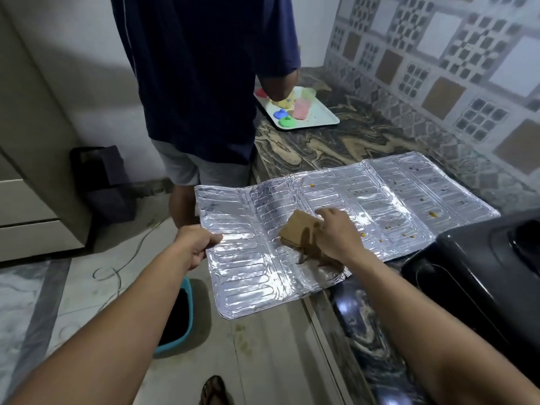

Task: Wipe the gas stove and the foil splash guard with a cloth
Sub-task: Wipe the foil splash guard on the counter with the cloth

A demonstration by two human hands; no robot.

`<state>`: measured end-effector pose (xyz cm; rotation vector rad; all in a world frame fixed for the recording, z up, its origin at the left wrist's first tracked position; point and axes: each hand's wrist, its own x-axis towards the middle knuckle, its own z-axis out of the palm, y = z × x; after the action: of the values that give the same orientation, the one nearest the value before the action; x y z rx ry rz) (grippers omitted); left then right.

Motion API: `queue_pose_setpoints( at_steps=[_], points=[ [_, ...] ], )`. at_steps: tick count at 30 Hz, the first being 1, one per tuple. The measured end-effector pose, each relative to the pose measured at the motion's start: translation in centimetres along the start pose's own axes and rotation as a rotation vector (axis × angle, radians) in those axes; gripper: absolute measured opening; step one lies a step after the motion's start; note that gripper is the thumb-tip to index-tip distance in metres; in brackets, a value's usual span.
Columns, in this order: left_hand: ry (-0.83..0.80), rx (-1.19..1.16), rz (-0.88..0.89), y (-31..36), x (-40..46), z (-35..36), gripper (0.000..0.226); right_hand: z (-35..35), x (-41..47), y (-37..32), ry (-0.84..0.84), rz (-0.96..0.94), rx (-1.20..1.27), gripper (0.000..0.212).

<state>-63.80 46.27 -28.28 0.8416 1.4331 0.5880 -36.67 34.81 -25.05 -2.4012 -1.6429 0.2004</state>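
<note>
Foil splash guard (321, 217) is lying unfolded and flat at frame centre, long axis running from lower left up to upper right, its right part resting on the marbled bench (336, 144), its lower-left end overhanging the floor. Left hand (196, 244) is reaching in from lower left, arm extended, grip pinching the guard's left edge. Right hand (336, 238) is coming in from lower right, palm down, grip pressing a brown folded cloth (298, 229) onto the foil mid-panel. Food specks are dotting the right panels. Black gas stove (479, 267) is sitting at right edge, overlapping the guard's lower right corner.
</note>
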Motion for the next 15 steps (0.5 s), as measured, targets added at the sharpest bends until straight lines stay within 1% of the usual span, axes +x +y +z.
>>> queue_pose_setpoints(
  at_steps=[2, 3, 4, 5, 7, 10, 11, 13, 14, 15],
  points=[
    [0.065, 0.025, 0.027, -0.3, 0.4, 0.0, 0.031, 1.6, -0.7, 0.0, -0.122, -0.289, -0.102, 0.052],
    [0.095, 0.041, 0.038, -0.3, 0.3, 0.0, 0.038, 2.4, -0.9, 0.3, -0.201, -0.379, -0.149, 0.053],
    [0.124, 0.048, 0.049, -0.3, 0.3, 0.0, 0.04, 3.2, -1.1, 0.9, -0.273, -0.408, -0.183, 0.055],
    [0.156, 0.056, 0.06, -0.3, 0.0, 0.1, 0.035, 3.9, -1.0, 1.6, -0.307, -0.394, -0.199, 0.056],
    [0.184, 0.051, 0.072, -0.4, -0.3, 0.1, 0.027, 4.4, -0.7, 3.0, -0.282, -0.299, -0.181, 0.059],
    [0.212, 0.014, 0.079, -0.6, -0.3, 0.0, 0.04, 4.4, 0.1, 4.9, -0.2, -0.094, -0.151, 0.051],
    [0.21, 0.006, 0.068, -0.8, -0.1, -0.1, 0.041, 4.3, 0.3, 5.7, -0.183, -0.006, -0.138, 0.051],
    [0.207, 0.002, 0.054, -1.0, -0.1, 0.0, 0.024, 3.7, 0.5, 6.9, -0.164, 0.199, -0.129, 0.052],
    [0.214, 0.006, 0.056, -1.0, -0.2, 0.1, 0.019, 3.5, 0.7, 7.3, -0.159, 0.282, -0.126, 0.053],
    [0.22, 0.009, 0.059, -1.0, 0.0, 0.1, 0.024, 3.3, 1.0, 7.3, -0.157, 0.335, -0.113, 0.053]
  ],
)
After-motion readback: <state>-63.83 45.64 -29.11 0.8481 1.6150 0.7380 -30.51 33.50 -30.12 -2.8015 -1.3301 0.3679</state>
